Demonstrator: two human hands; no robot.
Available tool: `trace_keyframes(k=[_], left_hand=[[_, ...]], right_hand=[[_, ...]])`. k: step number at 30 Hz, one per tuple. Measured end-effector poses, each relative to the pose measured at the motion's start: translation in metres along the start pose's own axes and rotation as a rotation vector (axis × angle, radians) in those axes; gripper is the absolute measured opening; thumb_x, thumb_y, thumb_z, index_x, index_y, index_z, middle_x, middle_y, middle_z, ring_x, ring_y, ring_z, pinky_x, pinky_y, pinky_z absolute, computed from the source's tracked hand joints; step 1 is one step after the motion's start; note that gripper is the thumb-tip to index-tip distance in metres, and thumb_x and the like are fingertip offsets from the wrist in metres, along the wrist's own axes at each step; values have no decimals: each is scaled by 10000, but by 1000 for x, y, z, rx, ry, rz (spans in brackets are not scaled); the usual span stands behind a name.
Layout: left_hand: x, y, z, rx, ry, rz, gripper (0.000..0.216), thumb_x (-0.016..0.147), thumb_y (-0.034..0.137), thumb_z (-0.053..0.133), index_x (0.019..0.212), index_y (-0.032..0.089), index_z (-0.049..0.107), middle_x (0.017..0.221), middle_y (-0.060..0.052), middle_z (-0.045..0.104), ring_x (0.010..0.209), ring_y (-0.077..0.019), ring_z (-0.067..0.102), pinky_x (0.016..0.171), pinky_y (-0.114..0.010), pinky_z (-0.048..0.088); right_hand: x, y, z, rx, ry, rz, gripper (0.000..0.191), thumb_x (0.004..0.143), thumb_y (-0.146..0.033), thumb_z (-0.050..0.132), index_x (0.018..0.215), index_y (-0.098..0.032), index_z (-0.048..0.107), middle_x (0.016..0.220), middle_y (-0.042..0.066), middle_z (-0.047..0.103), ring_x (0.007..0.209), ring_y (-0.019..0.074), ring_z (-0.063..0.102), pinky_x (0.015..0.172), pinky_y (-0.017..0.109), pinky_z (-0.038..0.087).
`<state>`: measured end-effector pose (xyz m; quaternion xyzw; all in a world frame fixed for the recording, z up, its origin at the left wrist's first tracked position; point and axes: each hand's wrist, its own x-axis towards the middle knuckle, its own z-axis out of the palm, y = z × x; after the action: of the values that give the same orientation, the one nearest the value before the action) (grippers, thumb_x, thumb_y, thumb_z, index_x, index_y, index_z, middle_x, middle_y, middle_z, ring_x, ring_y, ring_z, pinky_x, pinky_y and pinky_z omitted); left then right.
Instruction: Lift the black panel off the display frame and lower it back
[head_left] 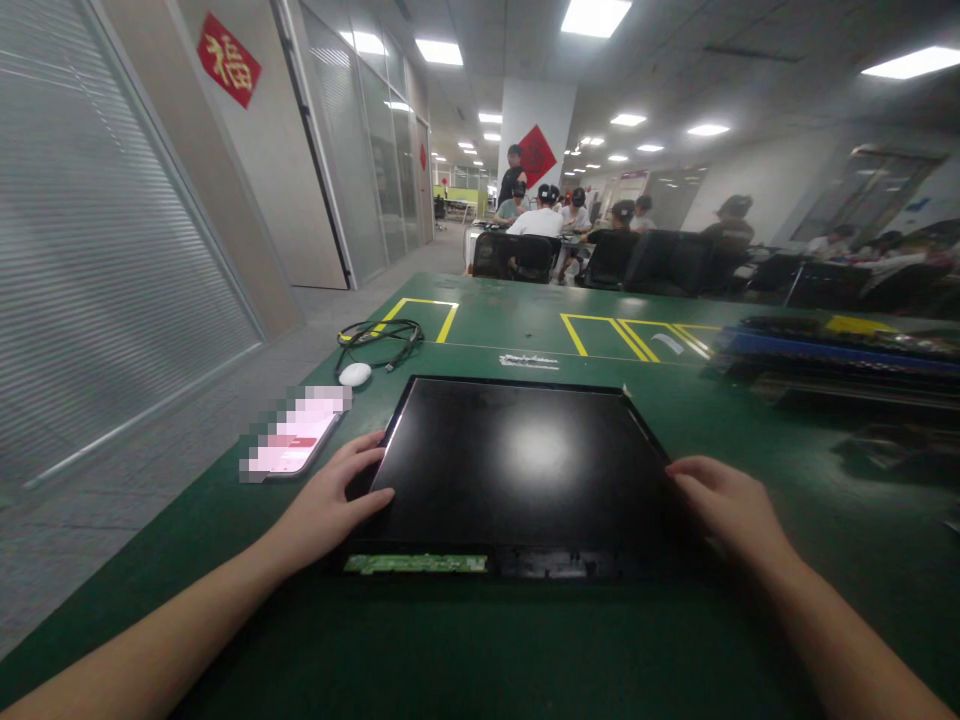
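A black LCD screen panel (480,480) lies face up on the green table in front of me. Along its near edge a strip of green circuit board (416,564) is exposed. My left hand (341,495) grips the panel's left edge, the thumb on the face and the fingers along the side. At the right edge, my right hand (724,495) holds the panel between thumb and fingers, some of them hidden beneath or behind it.
Left of the panel lie a phone (304,440), a white mouse (355,375) and a coiled black cable (382,340). Blurred blue and black equipment (825,350) occupies the right side. Yellow tape outlines (450,322) mark the table's far part. Several people sit beyond it.
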<state>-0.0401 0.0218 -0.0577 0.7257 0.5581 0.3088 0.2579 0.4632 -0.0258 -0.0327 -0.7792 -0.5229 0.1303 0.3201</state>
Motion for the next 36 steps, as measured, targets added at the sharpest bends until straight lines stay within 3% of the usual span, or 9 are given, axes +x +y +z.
trace_keyframes(k=[8,22,29,33,36], left_hand=[[0,-1,1,-23,-5,-11,678,767,657,654,1296,235,693,1581,-105,472,1457,-386,404,1191,-536,339],[0,-1,1,-22,12,-19,677,771,672,644,1280,229,700,1569,-110,490,1447,-390,418,1180,-547,353],[0,-5,1,13,24,29,684,794,692,627,1297,230,667,1557,-125,491,1433,-366,444,1167,-539,374],[-3,5,-8,91,37,117,594,851,665,599,1293,272,652,1554,-112,483,1419,-347,460,1134,-525,417],[-4,13,-15,177,20,179,554,867,677,574,1221,267,689,1482,-115,556,1346,-346,531,1115,-530,434]], right_hand=[[0,-2,-1,-8,9,-11,333,681,-474,558,783,-251,783,820,57,769,765,267,695,739,382,518],[0,-2,-2,-24,-11,5,359,682,-486,548,806,-245,784,820,59,768,761,266,696,723,377,515],[-1,-4,-3,-26,-22,6,355,686,-487,549,810,-246,778,801,56,764,748,266,699,710,376,524],[-1,-3,-3,-18,-22,-11,340,690,-478,555,809,-251,778,826,53,771,800,273,710,763,384,531],[-1,-2,-2,-14,-16,-23,332,697,-469,552,809,-255,779,843,51,777,807,271,714,773,383,533]])
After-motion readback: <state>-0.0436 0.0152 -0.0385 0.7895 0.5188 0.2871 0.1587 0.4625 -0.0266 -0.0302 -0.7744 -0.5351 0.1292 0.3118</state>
